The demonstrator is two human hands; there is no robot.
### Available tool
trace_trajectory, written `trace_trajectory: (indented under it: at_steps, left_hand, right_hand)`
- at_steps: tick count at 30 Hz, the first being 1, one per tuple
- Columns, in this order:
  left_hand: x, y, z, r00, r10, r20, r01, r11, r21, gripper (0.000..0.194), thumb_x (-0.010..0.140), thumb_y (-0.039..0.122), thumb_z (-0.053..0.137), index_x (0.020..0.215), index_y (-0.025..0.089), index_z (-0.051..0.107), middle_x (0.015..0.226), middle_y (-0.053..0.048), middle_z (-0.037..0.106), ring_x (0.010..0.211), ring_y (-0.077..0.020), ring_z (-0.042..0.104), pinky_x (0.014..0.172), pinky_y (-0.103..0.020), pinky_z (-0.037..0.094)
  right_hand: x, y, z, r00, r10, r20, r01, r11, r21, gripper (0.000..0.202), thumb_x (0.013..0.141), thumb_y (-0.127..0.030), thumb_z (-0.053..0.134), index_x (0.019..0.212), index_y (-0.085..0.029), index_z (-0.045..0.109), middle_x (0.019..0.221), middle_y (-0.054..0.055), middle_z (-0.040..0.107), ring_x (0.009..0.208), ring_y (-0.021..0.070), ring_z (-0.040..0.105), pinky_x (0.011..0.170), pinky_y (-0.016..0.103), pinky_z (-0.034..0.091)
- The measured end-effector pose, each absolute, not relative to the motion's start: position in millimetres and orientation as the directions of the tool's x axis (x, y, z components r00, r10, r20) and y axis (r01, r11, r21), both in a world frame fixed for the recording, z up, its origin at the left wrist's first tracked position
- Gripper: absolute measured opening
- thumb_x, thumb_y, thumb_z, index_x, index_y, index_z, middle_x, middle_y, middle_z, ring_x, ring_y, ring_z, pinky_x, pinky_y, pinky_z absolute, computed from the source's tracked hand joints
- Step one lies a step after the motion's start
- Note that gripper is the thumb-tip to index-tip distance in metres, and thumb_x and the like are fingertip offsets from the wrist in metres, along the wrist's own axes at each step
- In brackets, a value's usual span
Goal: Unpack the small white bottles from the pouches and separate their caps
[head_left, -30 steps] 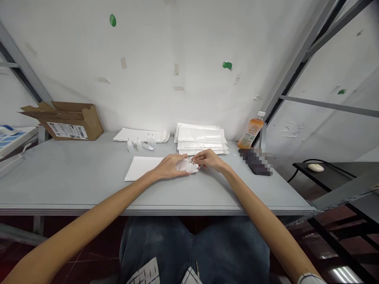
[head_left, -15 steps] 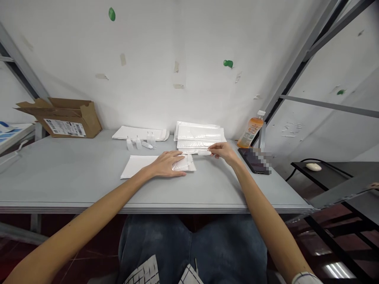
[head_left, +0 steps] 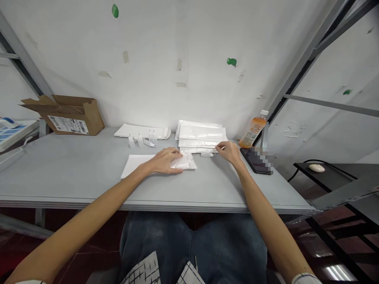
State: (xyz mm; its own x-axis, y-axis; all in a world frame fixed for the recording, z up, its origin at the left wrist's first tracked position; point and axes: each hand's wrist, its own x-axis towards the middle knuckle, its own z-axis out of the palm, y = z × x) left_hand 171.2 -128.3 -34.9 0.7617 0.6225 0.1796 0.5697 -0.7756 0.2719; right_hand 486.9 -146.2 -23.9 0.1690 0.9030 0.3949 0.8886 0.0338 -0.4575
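Note:
My left hand (head_left: pixel 167 161) lies across a white bubble mailer (head_left: pixel 189 161) on the table, thumb and fingers spread over its end. Under the wrist, the mailer's plain white part (head_left: pixel 133 163) reaches to the left. Farther back, several white bubble mailers (head_left: pixel 201 132) overlap in a stack. My right hand (head_left: pixel 229 152) is at the stack's near right corner, thumb and fingertips pressed together; whatever is between them is hidden. A small white plastic bottle (head_left: pixel 207 154) lies just left of that hand, apart from it, at the stack's near edge.
Several small clear bottles (head_left: pixel 140 141) stand by more white mailers (head_left: pixel 142 131). An open cardboard box (head_left: pixel 74 116) sits at the back left. An orange drink bottle (head_left: pixel 252 132) and a dark phone (head_left: pixel 255 161) are at the right, near the metal frame (head_left: pixel 276 102).
My right hand has let go of the small white bottle and moved slightly right, leaving it on the table. My left hand stays on the near mailer. The view has shifted slightly.

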Motion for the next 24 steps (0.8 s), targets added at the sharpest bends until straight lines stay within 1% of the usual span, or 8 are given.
trace_trajectory:
  at_steps: [2,5,9,12,16,18,21,24]
  left_hand:
    - [175,-129,-36,0.763,0.616,0.195,0.559,-0.78,0.281,0.072,0.079,0.065,0.057,0.135,0.02,0.057,0.139,-0.012,0.052,0.124,-0.0334,0.048,0.102,-0.044,0.038]
    - [179,-130,-38,0.772,0.599,0.214,0.535,-0.794,0.289,0.069,0.079,0.061,0.059,0.135,0.02,0.057,0.137,-0.012,0.053,0.123,-0.0326,0.049,0.102,-0.045,0.039]
    - [181,-130,-41,0.769,0.592,0.241,0.515,-0.797,0.314,0.068,0.078,0.058,0.062,0.134,0.02,0.058,0.135,-0.012,0.055,0.122,-0.0322,0.05,0.103,-0.046,0.04]
    - [183,-128,-44,0.762,0.593,0.261,0.502,-0.795,0.341,0.065,0.077,0.058,0.063,0.131,0.021,0.061,0.133,-0.012,0.056,0.121,-0.0321,0.051,0.103,-0.047,0.04]
    - [185,-126,-45,0.76,0.58,0.294,0.465,-0.801,0.377,0.059,0.076,0.056,0.065,0.124,0.021,0.066,0.128,-0.011,0.06,0.118,-0.0304,0.053,0.103,-0.045,0.041]
    - [185,-126,-46,0.758,0.58,0.298,0.459,-0.8,0.388,0.059,0.076,0.056,0.065,0.124,0.022,0.067,0.128,-0.01,0.06,0.119,-0.0303,0.053,0.102,-0.045,0.041]
    - [185,-126,-46,0.757,0.586,0.29,0.471,-0.796,0.379,0.06,0.076,0.057,0.065,0.125,0.024,0.066,0.13,-0.009,0.06,0.12,-0.0309,0.052,0.103,-0.046,0.04]
    - [184,-126,-45,0.758,0.589,0.28,0.481,-0.795,0.369,0.061,0.076,0.057,0.065,0.127,0.022,0.065,0.13,-0.01,0.06,0.12,-0.0305,0.052,0.103,-0.046,0.04]
  right_hand:
    - [473,-150,-22,0.082,0.916,0.392,0.823,0.159,-0.545,0.018,0.081,-0.028,0.06,0.079,-0.018,0.075,0.083,0.007,0.074,0.07,0.019,0.063,0.065,0.029,0.045]
    - [449,-154,-23,-0.19,0.935,0.3,0.64,0.35,-0.684,0.019,0.08,-0.033,0.063,0.083,-0.019,0.076,0.087,0.005,0.074,0.065,0.015,0.059,0.066,0.028,0.046]
    - [433,-154,-31,-0.36,0.906,0.222,0.58,0.404,-0.707,0.014,0.075,-0.028,0.066,0.078,-0.02,0.077,0.078,0.003,0.073,0.065,0.0139,0.056,0.066,0.028,0.045]
    - [425,-156,-36,-0.38,0.906,0.189,0.556,0.387,-0.736,0.011,0.072,-0.024,0.065,0.073,-0.019,0.076,0.071,0.001,0.07,0.062,0.0127,0.054,0.064,0.027,0.043]
    - [408,-163,-37,-0.39,0.91,0.137,0.496,0.333,-0.802,0.011,0.07,-0.021,0.063,0.064,-0.017,0.072,0.057,-0.002,0.06,0.052,0.0093,0.045,0.052,0.025,0.035]
    - [404,-164,-35,-0.415,0.905,0.093,0.438,0.288,-0.851,0.011,0.069,-0.022,0.064,0.067,-0.017,0.073,0.055,-0.002,0.058,0.05,0.009,0.044,0.05,0.025,0.035]
    - [418,-159,-30,-0.382,0.923,0.057,0.393,0.218,-0.893,0.018,0.067,-0.029,0.072,0.08,-0.017,0.077,0.069,0.002,0.068,0.054,0.0112,0.051,0.055,0.028,0.042]
    - [450,-151,-25,-0.174,0.97,0.171,0.588,0.242,-0.772,0.015,0.069,-0.03,0.074,0.078,-0.019,0.077,0.08,0.006,0.073,0.059,0.0135,0.056,0.058,0.029,0.043]
